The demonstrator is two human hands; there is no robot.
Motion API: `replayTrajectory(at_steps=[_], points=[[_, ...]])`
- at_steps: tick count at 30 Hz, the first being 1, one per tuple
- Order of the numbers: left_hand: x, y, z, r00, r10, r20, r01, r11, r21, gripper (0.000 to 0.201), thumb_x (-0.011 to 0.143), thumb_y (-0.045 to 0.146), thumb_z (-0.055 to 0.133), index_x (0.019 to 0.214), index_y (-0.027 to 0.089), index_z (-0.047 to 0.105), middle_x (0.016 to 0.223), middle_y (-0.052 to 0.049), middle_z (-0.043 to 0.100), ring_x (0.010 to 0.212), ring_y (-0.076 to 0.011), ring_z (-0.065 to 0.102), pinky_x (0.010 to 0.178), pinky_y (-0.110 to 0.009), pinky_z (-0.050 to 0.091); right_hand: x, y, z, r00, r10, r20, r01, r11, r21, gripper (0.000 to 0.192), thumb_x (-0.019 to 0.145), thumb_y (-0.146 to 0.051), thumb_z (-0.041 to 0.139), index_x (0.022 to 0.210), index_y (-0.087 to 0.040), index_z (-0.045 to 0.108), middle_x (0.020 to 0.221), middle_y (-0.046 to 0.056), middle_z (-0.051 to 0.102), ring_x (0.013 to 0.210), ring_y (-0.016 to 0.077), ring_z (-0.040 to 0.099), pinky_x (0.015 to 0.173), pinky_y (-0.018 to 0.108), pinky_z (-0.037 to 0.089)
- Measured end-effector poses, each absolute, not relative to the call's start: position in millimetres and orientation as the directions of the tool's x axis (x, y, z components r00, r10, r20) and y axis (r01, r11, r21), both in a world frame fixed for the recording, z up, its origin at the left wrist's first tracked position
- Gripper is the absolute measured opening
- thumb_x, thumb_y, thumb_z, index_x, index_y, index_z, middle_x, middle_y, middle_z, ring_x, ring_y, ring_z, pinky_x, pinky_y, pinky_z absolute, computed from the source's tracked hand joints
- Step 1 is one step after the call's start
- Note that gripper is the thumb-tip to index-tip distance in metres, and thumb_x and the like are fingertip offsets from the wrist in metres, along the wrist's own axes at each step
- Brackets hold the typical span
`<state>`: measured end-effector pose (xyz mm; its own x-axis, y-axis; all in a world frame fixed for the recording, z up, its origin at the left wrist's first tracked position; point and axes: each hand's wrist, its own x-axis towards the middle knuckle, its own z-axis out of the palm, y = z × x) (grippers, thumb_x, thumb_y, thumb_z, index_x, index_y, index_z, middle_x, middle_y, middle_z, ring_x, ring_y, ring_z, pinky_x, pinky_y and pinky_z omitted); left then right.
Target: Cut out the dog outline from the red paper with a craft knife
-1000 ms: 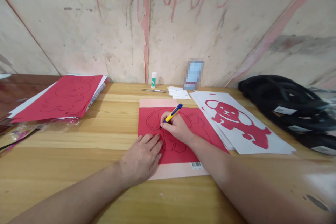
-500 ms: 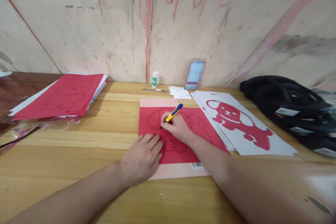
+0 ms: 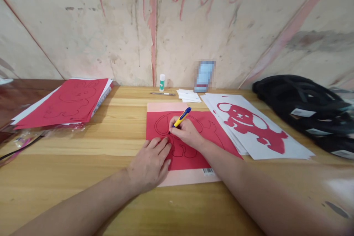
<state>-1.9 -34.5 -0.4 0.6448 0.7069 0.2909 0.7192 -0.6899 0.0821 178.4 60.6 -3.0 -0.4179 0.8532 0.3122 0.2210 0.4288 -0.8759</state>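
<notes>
A sheet of red paper (image 3: 206, 160) with a dark outline drawing of a dog-like animal lies in front of me. My right hand (image 3: 184, 132) pinches a slim yellow-and-blue pen (image 3: 181, 116), tilted to the upper right. Its tip meets the sheet near the drawn head, partly hidden by my fingers. My left hand (image 3: 151, 160) rests flat over the sheet's lower left edge, fingers stretched out and holding nothing. Under the red paper shows a pale pink pad or board (image 3: 190, 178) with a barcode.
White sheets (image 3: 293, 151) bearing a red dog cut-out (image 3: 249, 121) lie right, beside black mesh-like items (image 3: 287, 96). Red sheets (image 3: 65, 107) with a drawing are stacked left. By the wall stand a glue stick (image 3: 162, 83), a slim metal tool (image 3: 162, 94), white papers (image 3: 189, 96) and a blurred phone-like object (image 3: 204, 75).
The pen and my right hand have shifted very slightly, with the tip still at the drawing. My left hand stays flat in place. The whole view has moved a little.
</notes>
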Motion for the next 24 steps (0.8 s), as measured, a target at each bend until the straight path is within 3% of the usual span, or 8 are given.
replayTrajectory(at_steps=[24], points=[[-2.8, -32.8, -2.0, 0.649, 0.691, 0.319, 0.706, -0.703, 0.089, 0.039, 0.093, 0.028, 0.042, 0.125, 0.011, 0.055, 0.13, -0.015, 0.057, 0.111, -0.029, 0.051, 0.093, -0.047, 0.044, 178.2, 59.7, -2.6, -0.418, 0.862, 0.287, 0.188, 0.391, -0.901, 0.001, 0.067, -0.019, 0.053, 0.067, -0.018, 0.053, 0.063, -0.002, 0.052, 0.061, 0.0118, 0.047, 0.062, 0.026, 0.038]])
